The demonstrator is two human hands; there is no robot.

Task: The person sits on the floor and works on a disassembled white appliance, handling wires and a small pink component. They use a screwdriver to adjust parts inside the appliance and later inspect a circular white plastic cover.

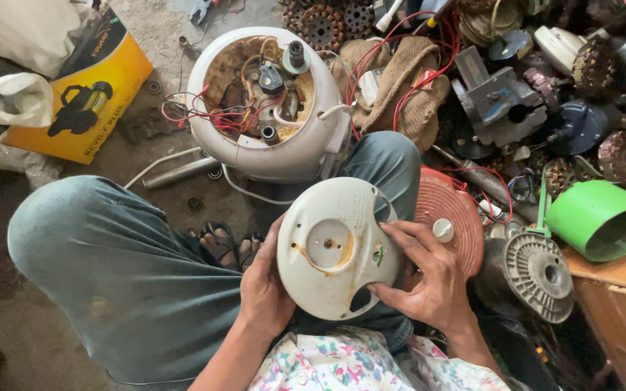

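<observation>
A round off-white plastic base cover (pixel 335 246) with rust stains and a centre hole rests over my lap, held between both hands. My left hand (pixel 264 289) grips its left edge from behind. My right hand (pixel 422 279) clasps its right edge, fingers curled onto the face near a cut-out. Just beyond my knees, the open white appliance housing (pixel 266 156) lies on the floor, its motor, black parts and red and white wires (pixel 215 114) exposed inside.
A yellow carton (pixel 88 87) and white bags lie at the left. A red ribbed disc (pixel 451 217), a green plastic cup (pixel 603 217), a grey finned motor part (pixel 537 274), cloth and several rusty motor cores crowd the right. A wooden box edge (pixel 617 289) stands at lower right.
</observation>
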